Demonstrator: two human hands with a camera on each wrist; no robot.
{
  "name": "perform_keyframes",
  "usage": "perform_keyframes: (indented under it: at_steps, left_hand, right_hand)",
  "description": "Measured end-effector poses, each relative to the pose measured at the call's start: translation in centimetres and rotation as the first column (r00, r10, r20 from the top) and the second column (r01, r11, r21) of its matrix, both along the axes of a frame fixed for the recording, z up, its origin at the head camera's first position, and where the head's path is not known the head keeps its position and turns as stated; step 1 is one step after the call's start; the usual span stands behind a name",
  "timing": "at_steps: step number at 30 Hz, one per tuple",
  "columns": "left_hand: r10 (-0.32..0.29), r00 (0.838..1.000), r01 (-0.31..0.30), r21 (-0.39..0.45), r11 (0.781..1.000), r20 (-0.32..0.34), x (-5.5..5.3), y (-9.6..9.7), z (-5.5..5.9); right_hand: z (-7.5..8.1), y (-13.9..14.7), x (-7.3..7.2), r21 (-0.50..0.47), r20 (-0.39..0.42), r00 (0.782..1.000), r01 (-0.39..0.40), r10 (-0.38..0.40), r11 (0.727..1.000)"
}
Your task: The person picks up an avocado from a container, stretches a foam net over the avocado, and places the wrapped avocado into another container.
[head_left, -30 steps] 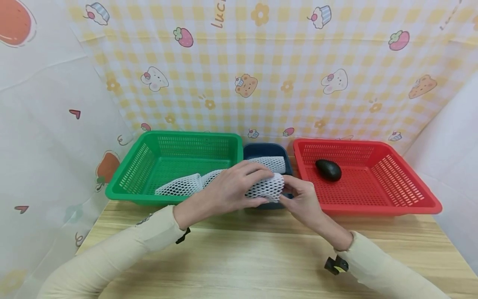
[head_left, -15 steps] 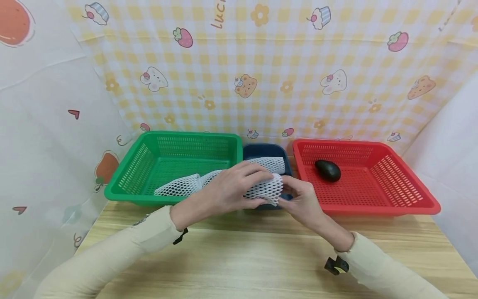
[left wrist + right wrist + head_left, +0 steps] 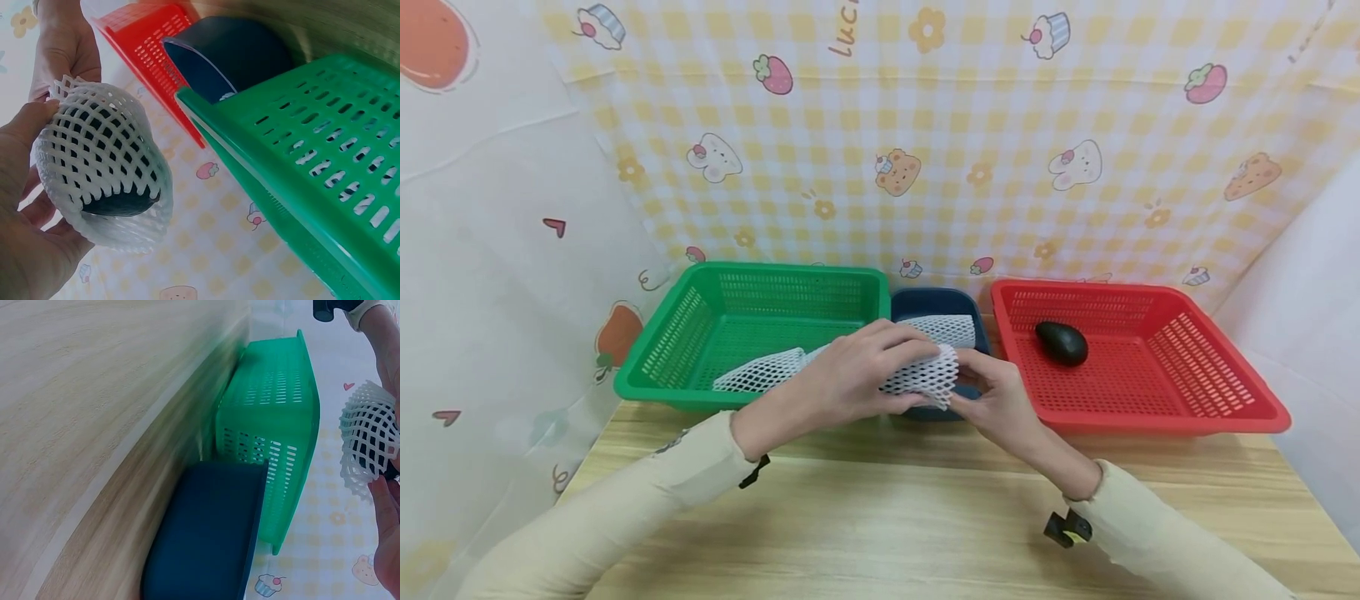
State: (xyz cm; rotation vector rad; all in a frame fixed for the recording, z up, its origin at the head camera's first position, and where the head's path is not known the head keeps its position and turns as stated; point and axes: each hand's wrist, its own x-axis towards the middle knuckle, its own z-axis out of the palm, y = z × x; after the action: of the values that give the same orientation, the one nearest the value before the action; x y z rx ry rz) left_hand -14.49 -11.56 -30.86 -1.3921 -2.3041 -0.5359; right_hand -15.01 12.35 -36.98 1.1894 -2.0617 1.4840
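Observation:
A white foam fruit net (image 3: 921, 377) encloses a dark avocado (image 3: 122, 204), which shows through the mesh and at one open end in the left wrist view. My left hand (image 3: 854, 373) grips the netted avocado, thumb below and fingers over the top. At the net's right end, my right hand (image 3: 1000, 402) pinches the edge between thumb and fingers. Both hands are above the front of a navy bin (image 3: 934, 297). Behind them in that bin lies another white foam net (image 3: 953, 327).
On the left stands a green basket (image 3: 775, 327) with white netted items (image 3: 760, 372) at its front; their contents cannot be made out. A red basket (image 3: 1138, 379) on the right holds one bare avocado (image 3: 1063, 343). The wooden table (image 3: 880, 517) stretches in front.
Both hands have shifted slightly left together with the netted avocado. The grips look the same, and the baskets and the bare avocado stay in place.

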Motion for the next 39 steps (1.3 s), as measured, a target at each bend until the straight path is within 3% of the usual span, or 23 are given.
perform_keyframes:
  at_steps: [15,23,27,33,39]
  left_hand:
    - [0.002,1.000,-0.002,-0.003,1.000,0.001,-0.1,-0.6,0.1]
    - [-0.015,1.000,0.016,0.026,1.000,-0.019,-1.0,-2.1,0.6]
    - [0.006,1.000,-0.006,0.017,1.000,0.016,-1.9,-3.6,1.2]
    - [0.084,0.989,-0.079,-0.048,0.996,0.122,-3.3,-5.7,2.0]
    - [0.090,0.978,-0.079,-0.067,0.995,0.188,-4.7,-6.9,2.3]
  right_hand:
    - [-0.3,-0.7,0.0,-0.018,0.029,0.999,-0.024,0.024,1.000]
    - [0.0,-2.4,-0.8,-0.034,0.040,0.999,-0.012,0.014,0.999]
    - [0.5,-4.1,-1.6,-0.036,0.101,0.995,-0.017,0.020,0.999]
    - [1.0,-6.4,-3.3,-0.044,0.178,0.983,-0.046,0.053,0.998]
    - [1.4,-7.8,-4.6,-0.010,0.221,0.974,-0.057,0.058,0.998]
